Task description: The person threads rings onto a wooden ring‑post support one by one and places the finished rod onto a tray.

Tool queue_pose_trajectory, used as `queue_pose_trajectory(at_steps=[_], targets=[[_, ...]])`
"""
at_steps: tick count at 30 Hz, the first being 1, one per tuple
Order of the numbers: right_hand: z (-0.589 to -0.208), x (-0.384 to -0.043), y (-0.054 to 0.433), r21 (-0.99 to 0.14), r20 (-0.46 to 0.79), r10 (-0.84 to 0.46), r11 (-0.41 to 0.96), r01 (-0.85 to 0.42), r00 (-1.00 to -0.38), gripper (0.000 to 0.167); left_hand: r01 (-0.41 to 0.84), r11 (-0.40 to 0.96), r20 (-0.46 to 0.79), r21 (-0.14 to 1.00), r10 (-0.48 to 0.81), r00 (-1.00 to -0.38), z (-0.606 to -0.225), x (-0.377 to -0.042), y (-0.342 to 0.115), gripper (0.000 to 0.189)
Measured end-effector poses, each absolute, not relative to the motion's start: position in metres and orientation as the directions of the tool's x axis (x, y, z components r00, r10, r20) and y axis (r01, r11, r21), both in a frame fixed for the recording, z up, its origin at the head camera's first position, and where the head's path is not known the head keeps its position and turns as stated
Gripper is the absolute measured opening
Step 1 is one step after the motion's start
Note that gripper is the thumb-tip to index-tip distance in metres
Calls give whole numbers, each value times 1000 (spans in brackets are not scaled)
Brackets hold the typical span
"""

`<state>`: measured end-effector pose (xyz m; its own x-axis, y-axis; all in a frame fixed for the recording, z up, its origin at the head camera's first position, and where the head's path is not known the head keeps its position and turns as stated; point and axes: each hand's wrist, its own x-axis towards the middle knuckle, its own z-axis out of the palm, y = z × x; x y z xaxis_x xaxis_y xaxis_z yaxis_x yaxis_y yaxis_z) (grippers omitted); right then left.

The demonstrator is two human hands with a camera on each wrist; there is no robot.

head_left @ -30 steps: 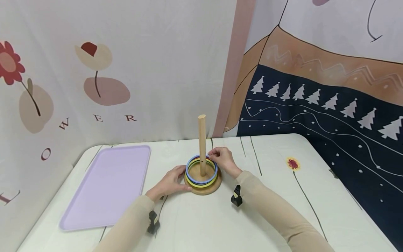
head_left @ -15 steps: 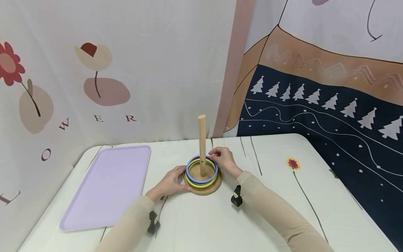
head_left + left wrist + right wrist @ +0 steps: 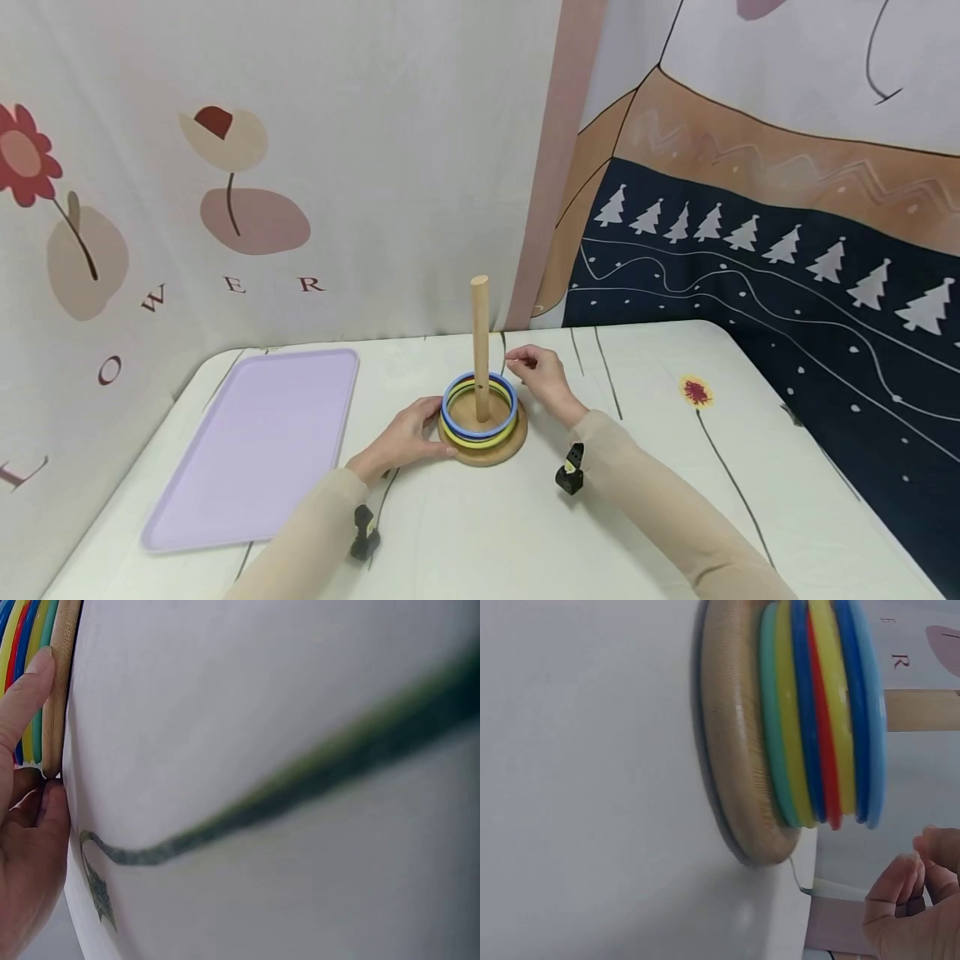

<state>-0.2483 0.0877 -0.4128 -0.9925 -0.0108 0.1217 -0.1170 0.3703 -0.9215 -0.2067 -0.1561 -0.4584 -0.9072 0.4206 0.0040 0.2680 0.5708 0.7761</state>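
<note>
A wooden ring stacker with a round base (image 3: 491, 456) and an upright peg (image 3: 481, 342) stands on the table. Around the peg lie several stacked rings, with a light blue ring (image 3: 877, 750) on top and a teal ring (image 3: 774, 742) lowest. Between them, yellow, dark blue and a red ring (image 3: 821, 727) show in the right wrist view. My left hand (image 3: 405, 433) grips the base's left side, thumb toward the front. To the right of the rings, my right hand (image 3: 546, 379) hovers with loosely curled fingers and nothing visible between them.
At the left of the table lies a flat lilac tray (image 3: 255, 450). A pale cloth with flower prints covers the tabletop (image 3: 480, 533). Printed curtains (image 3: 390, 167) hang behind the table and along its right side. Small black cameras sit on both wrists.
My right hand has let go of the top light blue ring and moved slightly right, away from it. The left hand stays on the base.
</note>
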Motion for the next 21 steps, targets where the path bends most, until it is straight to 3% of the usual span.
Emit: queue_pose_trajectory(at_steps=[11,21], targets=[[-406,-239,94,-961,130,24,249,-120,-991,16,291,600,14,745,422,-906,-454,-199,-168,91],[-392,-225,85,-973,189,-119,109,-202,-975,30,282,557,98,781,337,-936,-435,-190,-214,77]])
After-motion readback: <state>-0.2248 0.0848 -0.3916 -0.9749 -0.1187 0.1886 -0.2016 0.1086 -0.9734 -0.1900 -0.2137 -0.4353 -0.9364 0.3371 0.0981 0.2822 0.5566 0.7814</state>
